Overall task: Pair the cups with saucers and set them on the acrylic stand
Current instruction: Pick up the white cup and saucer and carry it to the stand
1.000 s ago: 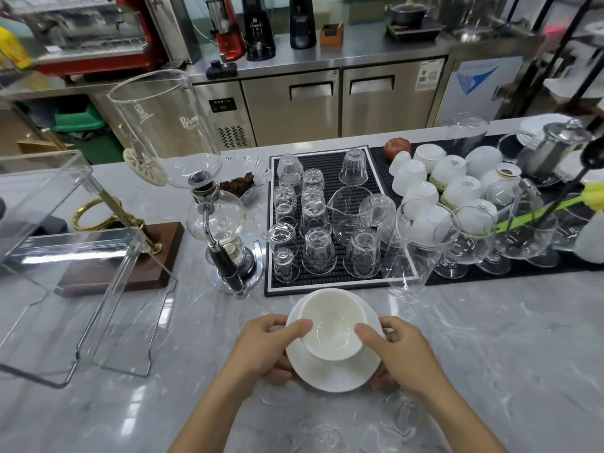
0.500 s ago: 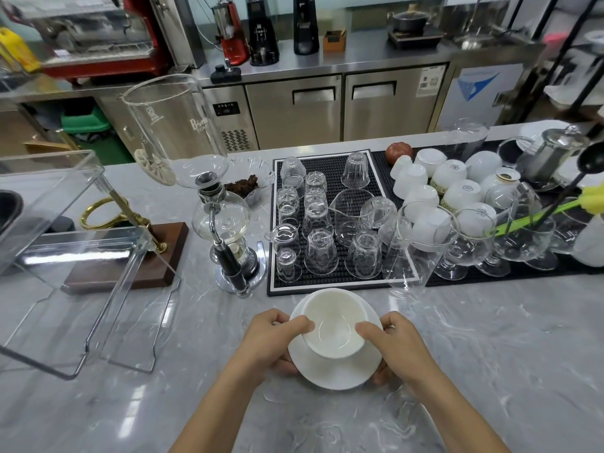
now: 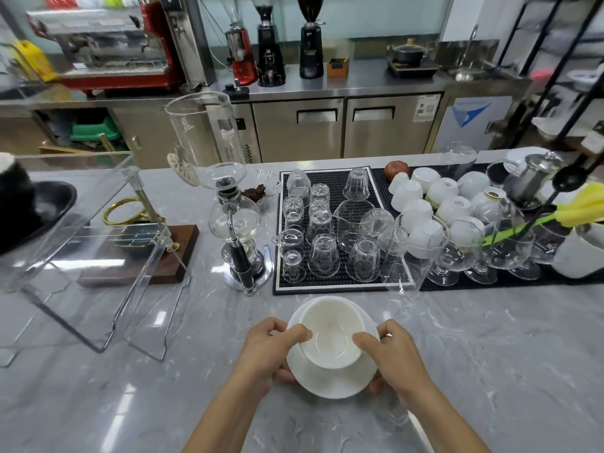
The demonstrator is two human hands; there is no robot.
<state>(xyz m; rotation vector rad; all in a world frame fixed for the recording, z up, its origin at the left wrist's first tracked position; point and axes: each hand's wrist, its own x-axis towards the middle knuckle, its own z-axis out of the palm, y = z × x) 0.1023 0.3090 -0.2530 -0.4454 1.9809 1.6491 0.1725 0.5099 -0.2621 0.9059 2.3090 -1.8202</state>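
A white cup [image 3: 330,335] sits upright on a white saucer [image 3: 330,382] at the front middle of the marble counter. My left hand [image 3: 271,351] grips the saucer's left edge, its thumb laid on the cup's rim. On the other side my right hand [image 3: 392,354] holds the saucer the same way, thumb against the cup. The clear acrylic stand [image 3: 98,256] stands to the left, apart from both hands. Several more white cups [image 3: 434,197] lie upside down at the back right.
A black mat [image 3: 330,282] with several upturned glasses lies just behind the cup. A siphon coffee maker [image 3: 235,230] stands between mat and stand. Stemmed glasses [image 3: 457,253] and a metal teapot [image 3: 536,178] crowd the right. A wooden base [image 3: 157,263] sits behind the stand.
Both hands keep their grip on the cup and saucer. The pair seems slightly lifted and tilted toward me; the view has tipped upward.
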